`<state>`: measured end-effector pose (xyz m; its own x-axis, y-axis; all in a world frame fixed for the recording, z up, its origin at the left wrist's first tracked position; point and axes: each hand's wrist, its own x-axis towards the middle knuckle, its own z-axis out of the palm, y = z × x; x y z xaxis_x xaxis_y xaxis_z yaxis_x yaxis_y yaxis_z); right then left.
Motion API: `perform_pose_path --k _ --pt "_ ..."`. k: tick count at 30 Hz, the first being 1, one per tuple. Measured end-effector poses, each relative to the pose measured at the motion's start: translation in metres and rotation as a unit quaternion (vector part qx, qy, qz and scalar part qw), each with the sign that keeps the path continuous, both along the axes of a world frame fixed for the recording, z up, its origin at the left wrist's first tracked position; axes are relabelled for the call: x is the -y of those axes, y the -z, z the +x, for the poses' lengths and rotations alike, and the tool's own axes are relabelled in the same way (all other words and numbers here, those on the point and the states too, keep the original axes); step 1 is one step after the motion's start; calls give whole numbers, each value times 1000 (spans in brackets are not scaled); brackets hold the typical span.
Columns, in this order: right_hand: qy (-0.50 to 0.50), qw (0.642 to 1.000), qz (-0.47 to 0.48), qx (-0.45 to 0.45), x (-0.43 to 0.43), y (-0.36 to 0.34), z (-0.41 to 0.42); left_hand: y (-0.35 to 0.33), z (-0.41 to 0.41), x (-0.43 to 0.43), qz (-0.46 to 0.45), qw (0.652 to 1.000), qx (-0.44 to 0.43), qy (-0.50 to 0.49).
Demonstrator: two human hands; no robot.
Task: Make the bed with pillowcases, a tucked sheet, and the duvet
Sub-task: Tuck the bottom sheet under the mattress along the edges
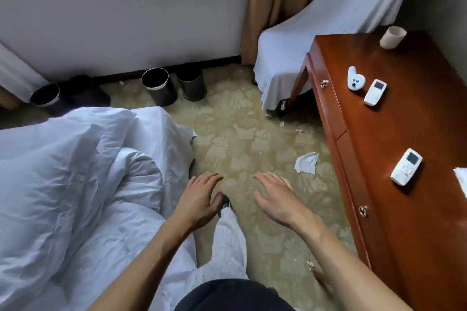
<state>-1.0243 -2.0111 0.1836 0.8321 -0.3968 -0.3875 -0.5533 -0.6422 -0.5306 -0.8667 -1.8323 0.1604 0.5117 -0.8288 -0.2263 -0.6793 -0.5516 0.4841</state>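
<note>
View from a person's head, looking down. Both bare hands are held out palm down over the patterned carpet (235, 134), grasping nothing. The left hand (199, 199) has its fingers (212, 178) released and spread, just beside the bed edge. The right hand (278, 197) is also released, fingers loosely extended. At nine o'clock, a rumpled white duvet (63, 171) lies heaped on the bed, a fold spilling over the edge toward the floor. At three o'clock stands a reddish wooden bench (404, 134) carrying two white remote controls (406, 166), a small white gadget and a paper cup (393, 36). At twelve o'clock, dark waste bins (159, 87) line the wall. A crumpled tissue (307, 163) lies on the carpet.
</note>
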Motion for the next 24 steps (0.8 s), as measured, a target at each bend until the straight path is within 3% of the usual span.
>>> perform_pose_path --k 7,18,24 --pt "-40 999 -15 -14 68 -18 147 -9 135 66 -15 996 -58 -64" --pt "-108 994 -2 14 158 -25 341 -39 314 140 -24 992 -42 -116" --pt "-141 989 18 31 232 -6 444 -35 393 194 -30 969 -118 -213"
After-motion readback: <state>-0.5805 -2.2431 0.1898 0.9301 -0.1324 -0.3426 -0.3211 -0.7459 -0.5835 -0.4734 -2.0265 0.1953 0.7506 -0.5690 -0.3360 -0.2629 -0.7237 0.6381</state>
